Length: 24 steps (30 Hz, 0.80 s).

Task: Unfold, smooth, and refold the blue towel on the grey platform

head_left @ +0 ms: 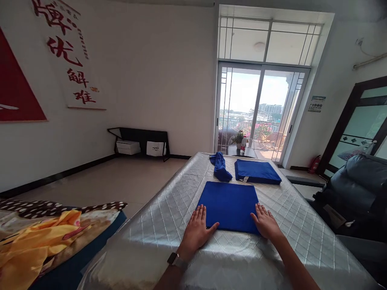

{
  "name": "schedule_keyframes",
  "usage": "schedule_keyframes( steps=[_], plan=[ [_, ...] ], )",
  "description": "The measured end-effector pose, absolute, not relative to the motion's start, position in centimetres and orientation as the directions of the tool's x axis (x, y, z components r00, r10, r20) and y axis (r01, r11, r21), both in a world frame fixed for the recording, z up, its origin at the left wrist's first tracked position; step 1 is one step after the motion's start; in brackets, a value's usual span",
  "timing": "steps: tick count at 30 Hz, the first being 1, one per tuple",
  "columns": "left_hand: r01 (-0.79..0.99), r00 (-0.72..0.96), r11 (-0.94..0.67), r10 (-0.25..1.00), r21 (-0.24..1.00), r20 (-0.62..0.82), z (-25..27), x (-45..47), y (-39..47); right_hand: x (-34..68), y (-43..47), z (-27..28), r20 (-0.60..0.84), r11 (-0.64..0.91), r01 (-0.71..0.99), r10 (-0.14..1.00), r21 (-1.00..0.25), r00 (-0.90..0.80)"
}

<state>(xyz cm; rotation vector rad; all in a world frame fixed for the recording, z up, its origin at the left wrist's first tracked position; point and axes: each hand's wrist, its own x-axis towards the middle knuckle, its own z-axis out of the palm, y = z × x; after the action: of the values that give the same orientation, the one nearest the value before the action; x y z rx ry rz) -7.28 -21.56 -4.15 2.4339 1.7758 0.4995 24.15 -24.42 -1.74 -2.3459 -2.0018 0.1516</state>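
Observation:
A folded blue cloth (228,203) lies flat on a plastic-wrapped quilted mattress (163,225) in front of me. My left hand (196,229) rests on the cloth's near left corner, palm down, fingers stretched out and the thumb spread along the near edge. At the near right corner lies my right hand (266,220), also flat, with its fingers extended forward. Beyond the cloth sits a neat stack of folded blue cloths (256,171) with a small white tag at its near edge. To its left is a crumpled blue cloth (221,167).
Left of the mattress, a yellow cloth (39,245) lies on other bedding. A black bench-like frame (143,139) with white boxes stands by the wall. Behind the mattress, a small table (242,152) holds a plant and bottle. A dark armchair (359,189) is at right.

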Motion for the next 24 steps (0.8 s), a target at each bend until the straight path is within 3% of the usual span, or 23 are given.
schedule_keyframes(
  steps=[5, 12, 24],
  plan=[
    [0.911, 0.272, -0.326, 0.935, 0.252, 0.226, -4.3, -7.4, -21.5, 23.4, -21.3, -0.2, -0.013, -0.098, 0.990, 0.995, -0.099, 0.097],
    [0.920, 0.265, -0.302, 0.949, 0.250, 0.171, -4.0, -7.5, -21.5, 24.1, -18.7, -2.4, -0.013, -0.179, 0.970, 0.984, -0.165, 0.179],
    [0.938, 0.243, -0.280, 0.952, 0.205, 0.186, -4.3, -7.7, -21.2, 25.0, -18.2, -3.6, 0.007, -0.158, 0.966, 0.987, -0.203, 0.163]
  ],
)
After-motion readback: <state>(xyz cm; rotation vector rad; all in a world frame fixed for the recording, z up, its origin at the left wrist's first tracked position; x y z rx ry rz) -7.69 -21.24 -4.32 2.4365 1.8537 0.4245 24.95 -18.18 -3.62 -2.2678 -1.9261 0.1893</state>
